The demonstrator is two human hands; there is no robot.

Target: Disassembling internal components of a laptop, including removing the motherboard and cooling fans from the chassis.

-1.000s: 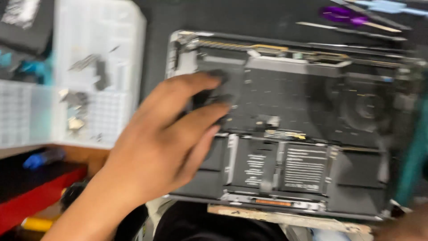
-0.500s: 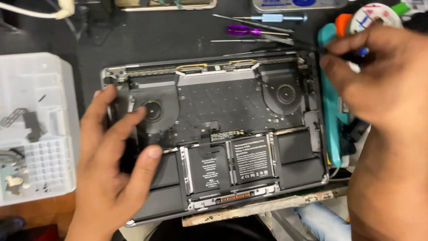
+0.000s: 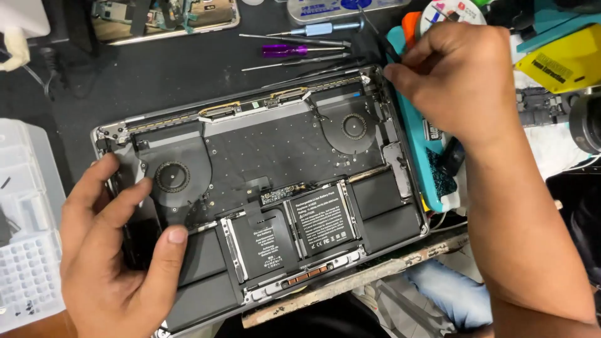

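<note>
An opened laptop [image 3: 269, 156] lies bottom-up on the dark bench, showing two round fans, black battery cells and a black board. My left hand [image 3: 116, 250] rests flat on its left side, fingers spread over the left battery cell [image 3: 200, 256] and near the left fan [image 3: 170, 177]. My right hand [image 3: 460, 78] pinches a thin black tool [image 3: 374, 31] whose tip points at the laptop's far right corner [image 3: 374, 76].
Several screwdrivers, one with a purple handle [image 3: 285, 50], lie behind the laptop. A white compartment tray [image 3: 28, 250] with small parts stands at the left. A teal mat [image 3: 416, 138] and a yellow object [image 3: 563, 59] sit at the right. The bench edge [image 3: 350, 285] runs just below the laptop.
The view has steadied and come closer. My left hand slid to the laptop's left edge. My right hand moved down to the laptop's far right corner with the tool.
</note>
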